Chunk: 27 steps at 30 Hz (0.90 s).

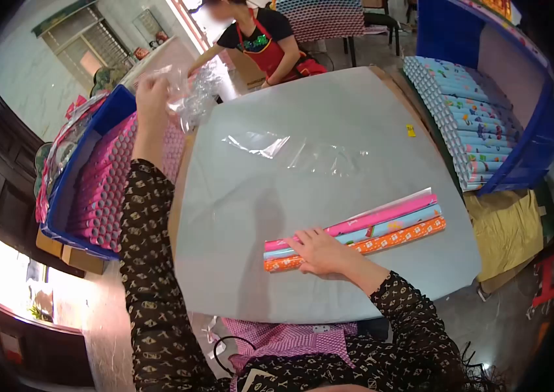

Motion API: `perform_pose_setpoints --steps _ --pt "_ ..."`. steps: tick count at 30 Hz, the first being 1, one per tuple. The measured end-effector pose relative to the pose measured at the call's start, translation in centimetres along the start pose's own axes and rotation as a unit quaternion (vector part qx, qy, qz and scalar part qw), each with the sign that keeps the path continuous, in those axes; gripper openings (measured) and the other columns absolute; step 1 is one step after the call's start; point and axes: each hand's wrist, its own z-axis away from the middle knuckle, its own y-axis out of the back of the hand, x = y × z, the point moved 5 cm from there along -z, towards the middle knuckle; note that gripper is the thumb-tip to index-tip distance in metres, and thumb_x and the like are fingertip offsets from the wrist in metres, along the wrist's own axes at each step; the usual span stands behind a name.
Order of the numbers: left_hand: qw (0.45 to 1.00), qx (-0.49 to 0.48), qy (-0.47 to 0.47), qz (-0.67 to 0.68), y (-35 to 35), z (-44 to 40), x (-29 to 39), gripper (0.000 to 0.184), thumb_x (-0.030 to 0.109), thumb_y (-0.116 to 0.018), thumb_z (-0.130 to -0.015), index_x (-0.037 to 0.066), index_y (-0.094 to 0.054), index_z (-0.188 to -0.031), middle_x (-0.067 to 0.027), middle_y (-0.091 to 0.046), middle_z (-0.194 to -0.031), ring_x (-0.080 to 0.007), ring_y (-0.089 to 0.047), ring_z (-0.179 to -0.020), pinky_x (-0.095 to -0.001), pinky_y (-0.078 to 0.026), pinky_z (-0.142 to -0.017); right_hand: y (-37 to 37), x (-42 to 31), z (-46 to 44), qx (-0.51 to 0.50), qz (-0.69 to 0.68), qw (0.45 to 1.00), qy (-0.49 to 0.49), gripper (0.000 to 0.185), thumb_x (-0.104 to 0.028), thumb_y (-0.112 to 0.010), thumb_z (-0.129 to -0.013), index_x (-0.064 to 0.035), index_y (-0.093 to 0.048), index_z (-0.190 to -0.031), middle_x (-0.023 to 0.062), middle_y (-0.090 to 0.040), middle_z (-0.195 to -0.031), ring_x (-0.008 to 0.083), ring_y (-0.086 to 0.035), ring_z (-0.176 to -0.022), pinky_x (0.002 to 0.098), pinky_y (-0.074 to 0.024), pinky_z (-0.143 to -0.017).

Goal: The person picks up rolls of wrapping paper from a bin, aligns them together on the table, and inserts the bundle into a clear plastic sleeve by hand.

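Observation:
My left hand point(152, 95) is raised beyond the table's far left corner, its fingers closed on a crumpled clear plastic bag point(188, 104). My right hand point(324, 252) lies over the left part of three patterned paper rolls, fingers stretched across them. The pink roll point(381, 217) is farthest from me, the light blue roll point(398, 223) is in the middle, and the orange roll point(407, 236) is nearest. Clear film shows along the pink roll's far edge. Two flat pieces of clear plastic, one a film sheet point(319, 157), lie on the grey table point(224, 274).
To the left, a blue bin point(67, 225) holds many pink rolls point(103, 186). On the right another blue bin point(525, 157) holds light blue rolls point(476, 124). A person in a red apron point(267, 55) sits across the table. A yellow tag point(411, 130) lies near its right edge.

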Motion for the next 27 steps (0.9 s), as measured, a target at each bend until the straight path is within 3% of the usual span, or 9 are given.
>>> perform_pose_setpoints --steps 2,4,7,16,19,21,23,25,27 --pt "0.995 -0.042 -0.074 -0.045 -2.7 0.5 5.1 0.017 0.017 -0.063 -0.092 0.001 -0.058 -0.096 -0.0056 -0.064 -0.083 -0.0163 -0.066 -0.073 -0.0291 -0.053 -0.066 0.0 0.1 0.0 0.008 0.003 1.000 -0.002 0.076 -0.037 -0.071 -0.082 -0.0020 -0.040 -0.143 0.0191 -0.050 -0.128 0.0341 -0.048 -0.121 0.0439 -0.0377 -0.102" --pt "0.959 -0.283 -0.008 -0.035 -6.8 4.4 7.4 0.014 0.013 -0.061 -0.093 0.001 -0.054 -0.094 -0.0068 -0.064 -0.085 -0.0146 -0.067 -0.079 -0.0272 -0.053 -0.070 -0.1 0.1 0.0 0.013 0.003 1.000 -0.002 0.077 -0.037 -0.071 -0.082 -0.0022 -0.040 -0.143 0.0192 -0.050 -0.128 0.0343 -0.048 -0.121 0.0441 -0.0379 -0.102" --pt "0.915 -0.389 0.083 -0.072 -7.6 9.0 4.3 0.007 0.007 -0.059 -0.093 0.003 -0.054 -0.090 -0.0082 -0.066 -0.083 -0.0154 -0.066 -0.078 -0.0270 -0.051 -0.068 -0.2 0.1 -0.1 0.016 0.016 1.000 0.001 0.079 -0.037 -0.072 -0.081 -0.0023 -0.039 -0.144 0.0200 -0.050 -0.129 0.0349 -0.048 -0.121 0.0440 -0.0382 -0.102" --pt "0.869 -0.343 0.190 -0.301 4.9 15.2 -10.2 0.007 0.003 -0.056 -0.088 -0.003 -0.057 -0.091 -0.0105 -0.062 -0.067 -0.0200 -0.063 -0.060 -0.0327 -0.049 -0.055 -0.3 0.1 0.1 0.010 0.012 1.000 0.002 0.081 -0.039 -0.072 -0.081 -0.0044 -0.037 -0.146 0.0201 -0.051 -0.130 0.0351 -0.049 -0.122 0.0451 -0.0384 -0.103" --pt "0.800 -0.314 0.186 -0.477 12.2 14.6 -15.2 0.014 0.009 -0.059 -0.085 -0.003 -0.063 -0.090 -0.0209 -0.066 -0.073 -0.0326 -0.068 -0.066 -0.0406 -0.052 -0.060 -0.5 0.1 0.2 0.025 0.019 0.999 0.009 0.082 -0.040 -0.071 -0.081 -0.0051 -0.037 -0.147 0.0184 -0.053 -0.125 0.0325 -0.051 -0.118 0.0435 -0.0401 -0.100" --pt "0.763 -0.276 0.104 -0.575 13.6 14.7 -11.5 0.018 0.016 -0.063 -0.084 0.000 -0.066 -0.089 -0.0245 -0.068 -0.085 -0.0396 -0.069 -0.079 -0.0474 -0.054 -0.069 -0.4 0.0 0.0 0.004 0.026 1.000 0.007 0.083 -0.039 -0.071 -0.080 -0.0056 -0.037 -0.147 0.0183 -0.053 -0.124 0.0323 -0.052 -0.118 0.0433 -0.0406 -0.099" --pt "0.698 -0.192 0.092 -0.684 19.2 13.2 -14.3 0.025 0.026 -0.064 -0.085 0.002 -0.067 -0.091 -0.0234 -0.069 -0.089 -0.0390 -0.069 -0.087 -0.0503 -0.053 -0.074 -0.3 0.0 0.0 0.006 0.023 1.000 0.004 0.083 -0.039 -0.071 -0.080 -0.0056 -0.037 -0.147 0.0182 -0.053 -0.124 0.0322 -0.051 -0.118 0.0430 -0.0406 -0.099" --pt "0.663 -0.120 0.092 -0.733 20.7 12.2 -10.9 0.029 0.032 -0.061 -0.087 0.004 -0.068 -0.091 -0.0227 -0.069 -0.089 -0.0389 -0.068 -0.092 -0.0519 -0.053 -0.077 -0.4 0.0 0.1 0.006 0.019 1.000 0.008 0.083 -0.038 -0.071 -0.080 -0.0055 -0.036 -0.148 0.0180 -0.052 -0.125 0.0320 -0.051 -0.118 0.0428 -0.0406 -0.099" --pt "0.579 -0.116 0.011 -0.807 22.7 10.2 -9.3 0.023 0.025 -0.057 -0.087 0.004 -0.067 -0.086 -0.0196 -0.070 -0.085 -0.0390 -0.068 -0.082 -0.0479 -0.055 -0.069 -0.5 0.1 0.0 0.007 0.017 1.000 0.010 0.084 -0.039 -0.071 -0.080 -0.0054 -0.036 -0.148 0.0178 -0.052 -0.126 0.0321 -0.050 -0.119 0.0427 -0.0403 -0.099"
